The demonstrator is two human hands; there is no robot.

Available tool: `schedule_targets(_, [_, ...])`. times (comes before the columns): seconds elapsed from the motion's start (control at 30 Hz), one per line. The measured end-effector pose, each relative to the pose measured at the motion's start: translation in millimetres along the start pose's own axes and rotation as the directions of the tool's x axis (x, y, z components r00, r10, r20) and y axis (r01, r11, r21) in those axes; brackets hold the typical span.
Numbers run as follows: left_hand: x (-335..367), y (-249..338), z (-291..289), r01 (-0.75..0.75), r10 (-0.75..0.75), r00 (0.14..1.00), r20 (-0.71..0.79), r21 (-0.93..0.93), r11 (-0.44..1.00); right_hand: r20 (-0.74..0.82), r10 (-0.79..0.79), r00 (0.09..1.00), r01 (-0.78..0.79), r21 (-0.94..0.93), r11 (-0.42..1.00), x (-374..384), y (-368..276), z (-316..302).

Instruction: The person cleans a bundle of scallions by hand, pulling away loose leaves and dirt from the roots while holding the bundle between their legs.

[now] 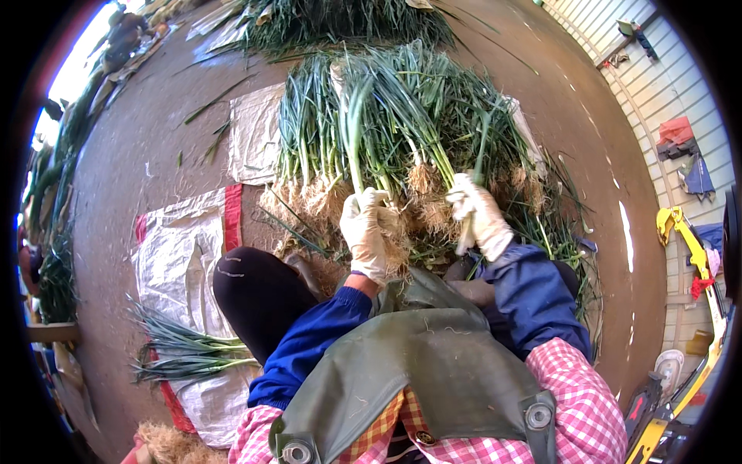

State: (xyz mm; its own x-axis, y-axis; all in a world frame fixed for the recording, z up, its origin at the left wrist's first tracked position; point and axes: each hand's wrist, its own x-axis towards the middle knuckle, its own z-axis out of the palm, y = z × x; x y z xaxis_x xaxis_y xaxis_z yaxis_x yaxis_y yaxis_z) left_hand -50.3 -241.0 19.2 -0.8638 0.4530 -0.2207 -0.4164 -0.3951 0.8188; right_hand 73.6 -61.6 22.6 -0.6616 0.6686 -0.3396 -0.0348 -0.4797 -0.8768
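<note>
Gripping a long green onion (355, 147) low on its pale stem, the left hand (363, 234) is closed in a loose fist, white-gloved, knuckles up, with the stalk rising out of its top and the leaves pointing away from the body. Its wrist is nearly straight, a strip of skin showing between glove and blue sleeve (313, 340), and the forearm slants inward from the lower left.

Just to the right, the right hand (481, 216), also gloved, angles inward across its own forearm's line, back of the hand turned up and fingers bent toward the left hand. Motion blur covers it: I cannot tell whether it is shut on a stalk. A pale strip (465, 237) hangs below its fingers and a blurred green leaf (482, 143) stands above it.

Beyond the 2 hands lies a broad heap of green onions (410, 97), its tan roots (424, 179) facing them. Left of and nearer the body than the left hand, 1 small bunch (193, 348) lies on a white sack (182, 251) edged in red.
</note>
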Motion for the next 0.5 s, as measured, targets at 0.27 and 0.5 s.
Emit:
schedule_targets(0.27, [20,-8,-51,0.156,-0.152,0.968,-0.198,0.004,0.988,-0.059,0.115,0.992,-0.129,-0.374,0.918,155,173,119])
schedule_targets(0.5, [26,7,-74,0.055,-0.014,0.946,-0.323,0.118,0.992,-0.271,0.079,0.959,-0.229,-0.584,0.779,210,173,185])
